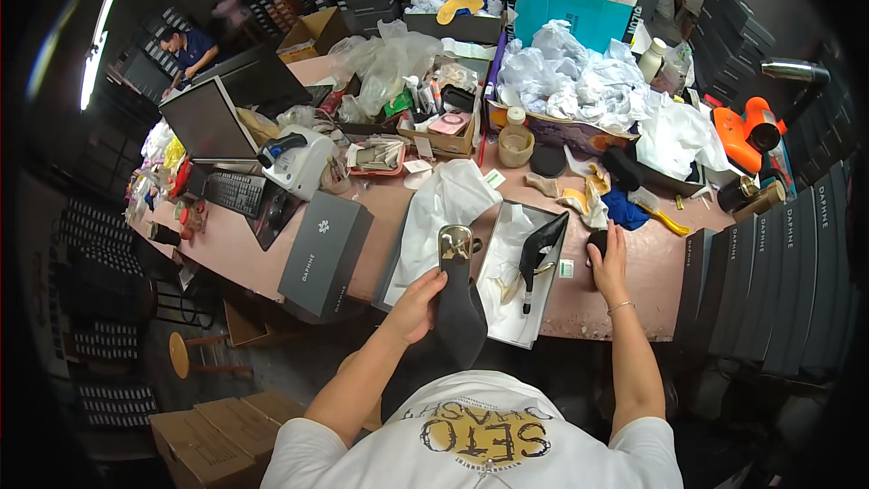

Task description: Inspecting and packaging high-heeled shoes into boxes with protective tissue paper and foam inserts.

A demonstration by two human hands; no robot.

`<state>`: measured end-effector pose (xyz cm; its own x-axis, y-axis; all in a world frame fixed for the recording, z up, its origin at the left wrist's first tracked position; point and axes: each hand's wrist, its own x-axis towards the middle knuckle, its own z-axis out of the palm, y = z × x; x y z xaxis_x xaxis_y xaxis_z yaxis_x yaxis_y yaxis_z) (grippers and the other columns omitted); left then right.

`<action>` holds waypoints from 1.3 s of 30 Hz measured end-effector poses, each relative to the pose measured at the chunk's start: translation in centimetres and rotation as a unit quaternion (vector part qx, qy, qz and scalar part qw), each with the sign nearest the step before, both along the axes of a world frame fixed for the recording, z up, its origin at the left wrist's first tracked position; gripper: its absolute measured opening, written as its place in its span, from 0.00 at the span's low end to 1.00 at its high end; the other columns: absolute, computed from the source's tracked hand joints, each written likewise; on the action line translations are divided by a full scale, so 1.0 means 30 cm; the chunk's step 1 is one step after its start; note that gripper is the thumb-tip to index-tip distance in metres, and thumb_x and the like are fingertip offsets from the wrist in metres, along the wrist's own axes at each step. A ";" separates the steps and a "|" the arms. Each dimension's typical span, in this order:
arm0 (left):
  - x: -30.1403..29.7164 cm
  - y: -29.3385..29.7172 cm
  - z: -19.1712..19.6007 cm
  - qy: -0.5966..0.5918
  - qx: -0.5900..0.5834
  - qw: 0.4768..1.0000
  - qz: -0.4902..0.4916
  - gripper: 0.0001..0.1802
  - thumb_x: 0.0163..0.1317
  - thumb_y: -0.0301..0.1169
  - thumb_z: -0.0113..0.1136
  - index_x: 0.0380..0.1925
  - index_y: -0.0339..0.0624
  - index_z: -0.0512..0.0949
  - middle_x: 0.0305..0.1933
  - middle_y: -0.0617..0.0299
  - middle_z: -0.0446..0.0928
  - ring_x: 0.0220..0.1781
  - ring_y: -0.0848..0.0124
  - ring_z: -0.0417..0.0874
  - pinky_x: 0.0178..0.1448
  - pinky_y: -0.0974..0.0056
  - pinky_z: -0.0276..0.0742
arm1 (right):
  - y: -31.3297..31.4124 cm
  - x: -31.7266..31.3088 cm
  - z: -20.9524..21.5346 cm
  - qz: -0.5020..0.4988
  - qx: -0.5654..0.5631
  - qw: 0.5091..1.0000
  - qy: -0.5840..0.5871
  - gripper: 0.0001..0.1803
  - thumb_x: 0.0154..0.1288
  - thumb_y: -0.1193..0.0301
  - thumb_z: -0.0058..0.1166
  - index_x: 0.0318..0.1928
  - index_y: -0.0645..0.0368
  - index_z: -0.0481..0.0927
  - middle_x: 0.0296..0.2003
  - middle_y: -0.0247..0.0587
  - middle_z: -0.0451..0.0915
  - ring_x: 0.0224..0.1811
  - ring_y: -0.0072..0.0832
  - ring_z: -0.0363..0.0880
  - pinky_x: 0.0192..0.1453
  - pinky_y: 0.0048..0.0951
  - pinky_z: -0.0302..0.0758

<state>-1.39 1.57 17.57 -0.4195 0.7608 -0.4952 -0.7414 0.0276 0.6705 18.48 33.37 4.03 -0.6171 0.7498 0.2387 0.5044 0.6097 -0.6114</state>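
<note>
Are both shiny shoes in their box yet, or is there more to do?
Not yet. Done: one black high-heeled shoe already lies in the open box on white paper. In hand: the left hand holds the other shoe just outside the box, while the right hand rests on a small dark object on the table. Left: probably boxing that shoe.

One view only, from a fisheye camera on the person's head, looking steeply down and forward over the chest. The left hand (418, 303) and its grip on a dark shoe (457, 299) sit close under the lens, near the picture's middle. Beyond that grip the bench (634, 285) stretches away; its edges bend toward the rim. Far past the grip, upper left, another person (188, 50) appears small
</note>
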 end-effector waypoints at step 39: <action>-0.414 0.100 0.219 0.734 -0.256 0.586 -0.228 0.09 0.56 0.32 0.62 0.29 0.37 0.78 0.28 0.51 0.76 0.28 0.53 0.76 0.34 0.56 0.70 | -0.340 0.113 0.278 0.072 -0.803 0.195 0.558 0.24 0.59 0.58 0.50 0.47 0.65 0.73 0.34 0.50 0.74 0.31 0.34 0.74 0.25 0.27 0.73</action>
<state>-13.80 4.58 24.15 -0.4902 0.8690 -0.0677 0.7876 0.4749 0.3927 21.89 23.15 12.38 -0.8952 0.4044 -0.1872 -0.4414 -0.8625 0.2476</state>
